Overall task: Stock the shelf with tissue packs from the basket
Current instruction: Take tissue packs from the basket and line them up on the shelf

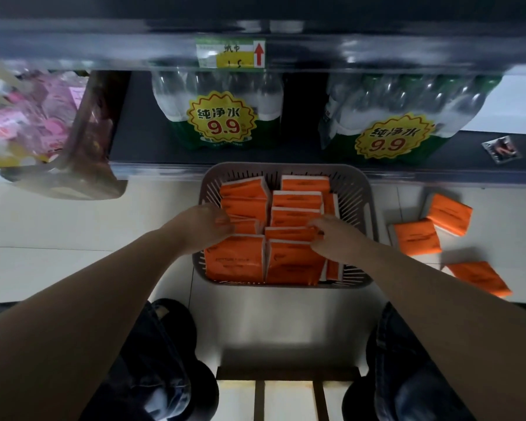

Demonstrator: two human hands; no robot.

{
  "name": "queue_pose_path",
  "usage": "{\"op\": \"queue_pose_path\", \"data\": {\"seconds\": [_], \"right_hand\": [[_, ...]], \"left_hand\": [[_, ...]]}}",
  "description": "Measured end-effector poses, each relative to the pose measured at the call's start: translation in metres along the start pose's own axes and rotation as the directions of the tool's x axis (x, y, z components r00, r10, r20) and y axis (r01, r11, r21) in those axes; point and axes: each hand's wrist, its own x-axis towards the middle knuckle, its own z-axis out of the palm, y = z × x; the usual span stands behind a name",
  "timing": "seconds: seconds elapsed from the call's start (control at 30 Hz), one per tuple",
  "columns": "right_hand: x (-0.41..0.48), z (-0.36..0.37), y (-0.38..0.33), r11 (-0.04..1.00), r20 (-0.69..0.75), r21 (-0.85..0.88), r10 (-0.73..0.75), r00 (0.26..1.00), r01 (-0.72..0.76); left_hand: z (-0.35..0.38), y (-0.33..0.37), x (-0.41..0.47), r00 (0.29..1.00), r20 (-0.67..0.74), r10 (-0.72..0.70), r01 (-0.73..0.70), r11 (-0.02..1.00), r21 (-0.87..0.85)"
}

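Left hand (207, 227) was in, fingers curled round a left-row pack (248, 226). The packs stood tight on edge, so it likely needed a firm grip to come free. Right hand (334, 237) pinched the top of a middle-row pack (290, 233). Both packs sat in the grey basket (374, 214) on the floor below the shelf (140, 147); loose packs (418, 241) lay just beside.

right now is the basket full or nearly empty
Full: orange tissue packs fill the basket nearly wall to wall, standing in rows.
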Motion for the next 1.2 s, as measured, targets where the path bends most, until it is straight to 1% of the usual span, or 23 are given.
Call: {"op": "queue_pose_path", "data": {"seconds": [0.07, 0.1, 0.17, 0.27, 0.4, 0.53, 0.63, 0.73, 0.87, 1.0, 1.13, 1.2], "right_hand": [[-0.003, 0.003, -0.001, 1.000, 0.091, -0.020, 0.004, 0.996, -0.002], [-0.004, 0.005, -0.003, 0.999, 0.116, -0.043, 0.004, 0.993, 0.001], [-0.006, 0.010, -0.007, 0.996, 0.135, -0.082, -0.011, 0.991, 0.022], [-0.007, 0.019, -0.012, 0.989, 0.097, -0.146, 0.000, 0.995, 0.014], [-0.010, 0.030, -0.004, 0.975, 0.025, -0.219, 0.035, 0.999, -0.028], [-0.009, 0.034, 0.002, 0.974, -0.026, -0.219, 0.057, 0.998, -0.061], [-0.007, 0.034, 0.006, 0.976, -0.031, -0.211, 0.055, 0.998, -0.061], [-0.005, 0.028, 0.009, 0.983, 0.009, -0.178, 0.047, 0.999, -0.044], [-0.005, 0.020, 0.009, 0.995, 0.069, -0.086, 0.046, 0.997, -0.040], [-0.003, 0.007, 0.009, 0.998, 0.119, -0.045, 0.039, 0.992, -0.034], [-0.003, -0.015, 0.008, 0.996, 0.181, 0.070, 0.038, 0.983, -0.051], [-0.004, -0.029, 0.006, 0.996, 0.182, 0.084, 0.017, 0.983, -0.033]], "left_hand": [[0.003, 0.001, -0.006, 0.994, 0.105, 0.006, -0.010, 0.999, 0.040], [0.004, 0.001, -0.008, 0.992, 0.127, -0.010, 0.000, 0.997, 0.079], [0.008, 0.000, -0.013, 0.993, 0.110, -0.048, 0.032, 0.988, 0.148], [0.014, -0.002, -0.016, 0.997, 0.041, -0.065, 0.055, 0.974, 0.219], [0.021, -0.003, -0.016, 0.995, -0.011, -0.100, 0.100, 0.978, 0.184], [0.022, -0.007, -0.010, 0.996, -0.015, -0.091, 0.092, 0.980, 0.176], [0.016, -0.012, -0.004, 0.996, 0.042, -0.080, 0.074, 0.991, 0.114], [0.011, -0.018, 0.002, 0.991, 0.109, -0.079, 0.074, 0.996, 0.050], [0.004, -0.026, 0.007, 0.981, 0.163, -0.109, 0.113, 0.994, -0.016], [-0.011, -0.029, 0.011, 0.971, 0.209, -0.116, 0.139, 0.985, -0.098], [-0.026, -0.027, 0.011, 0.971, 0.212, -0.112, 0.161, 0.960, -0.229], [-0.033, -0.024, 0.010, 0.976, 0.190, -0.102, 0.154, 0.947, -0.282]]}}
